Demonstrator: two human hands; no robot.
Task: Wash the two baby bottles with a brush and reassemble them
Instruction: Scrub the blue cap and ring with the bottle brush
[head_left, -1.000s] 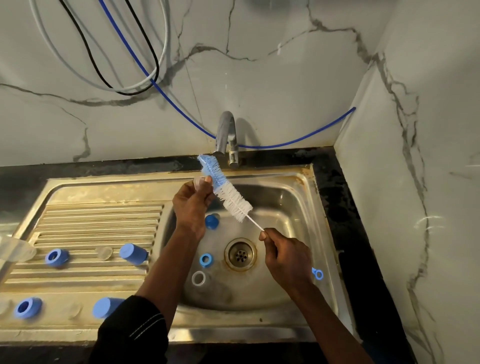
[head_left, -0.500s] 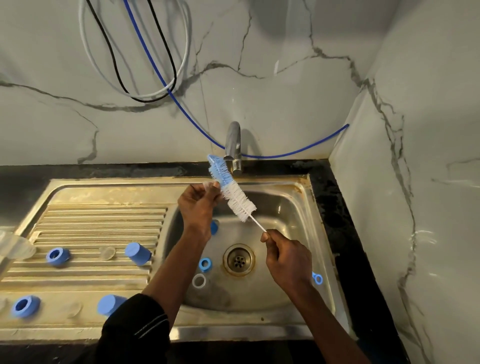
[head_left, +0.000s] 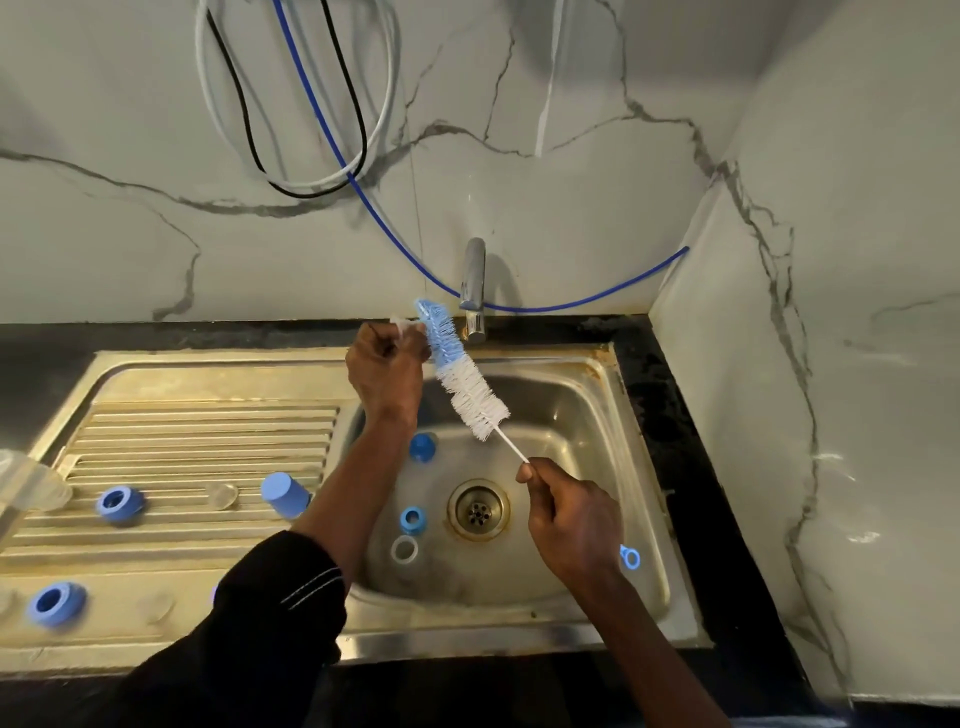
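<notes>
My right hand (head_left: 574, 514) grips the thin white handle of the bottle brush (head_left: 465, 376), whose blue and white bristles slant up toward the tap. My left hand (head_left: 384, 371) pinches a small clear teat (head_left: 402, 326) against the blue bristle tip, over the back of the sink basin (head_left: 571, 415). In the basin lie a blue cap (head_left: 422, 447), a blue ring (head_left: 413, 519) and a white ring (head_left: 404, 550). On the drainboard (head_left: 208, 431) sit two blue collars (head_left: 119, 503) (head_left: 56, 603), a blue cap (head_left: 284, 493), a clear teat (head_left: 223, 494) and a clear bottle (head_left: 26, 488) at the left edge.
The chrome tap (head_left: 474, 293) stands just behind the brush tip. A blue hose (head_left: 363, 197) and looped cables (head_left: 291, 176) hang on the marble wall. The brush's blue loop end (head_left: 629, 557) shows behind my right wrist. A side wall closes in on the right.
Both hands, with the brush and the teat, have stayed together over the back of the basin. The camera has tilted up, so the sink sits lower in view.
</notes>
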